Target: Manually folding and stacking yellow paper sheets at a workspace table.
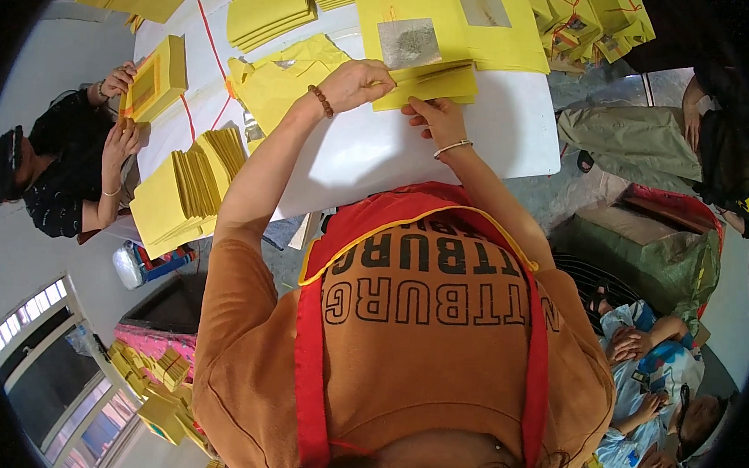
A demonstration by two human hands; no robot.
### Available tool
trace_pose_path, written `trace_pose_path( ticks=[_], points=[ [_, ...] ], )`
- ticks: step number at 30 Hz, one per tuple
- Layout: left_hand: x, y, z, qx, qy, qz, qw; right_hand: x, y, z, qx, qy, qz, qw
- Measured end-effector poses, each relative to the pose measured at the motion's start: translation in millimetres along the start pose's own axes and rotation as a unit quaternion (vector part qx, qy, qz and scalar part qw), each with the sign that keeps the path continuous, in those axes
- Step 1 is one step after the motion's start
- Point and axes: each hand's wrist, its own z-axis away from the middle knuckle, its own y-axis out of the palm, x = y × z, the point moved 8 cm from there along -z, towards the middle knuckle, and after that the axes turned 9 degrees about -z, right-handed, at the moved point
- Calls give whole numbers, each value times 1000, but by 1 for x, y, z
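A folded stack of yellow paper (437, 82) lies at the near edge of larger yellow sheets (503, 50), which carry silver foil squares (408, 42). My right hand (437, 120) grips the near edge of the folded paper, its thumb on top and some fingers curled below. At the paper's left end my left hand (357, 85) is closed, fingertips pressed together against the fold; whatever they pinch is hidden. A crumpled yellow sheet (285, 77) lies left of my left hand.
Yellow paper stacks stand at the back (272, 12) and near left (192, 186) of the white table (331, 177). Red string (206, 22) crosses it. On the left a person (65, 158) holds a yellow packet (156, 78). Tied yellow bundles (589, 21) sit back right; other people are to the right.
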Motion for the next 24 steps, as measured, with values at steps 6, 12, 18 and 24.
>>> trace_pose_path(
  ticks=[6,12,18,24],
  points=[
    [1,1,0,8,-22,33,999,11,6,12,41,-65,-20,997],
    [-1,-1,-1,0,-22,30,999,18,16,16,39,-17,-18,999],
    [-6,1,0,-10,3,-7,1000,6,9,1,24,13,-66,997],
    [0,5,0,-49,61,-23,997,1,9,2,21,36,-86,995]
  ],
)
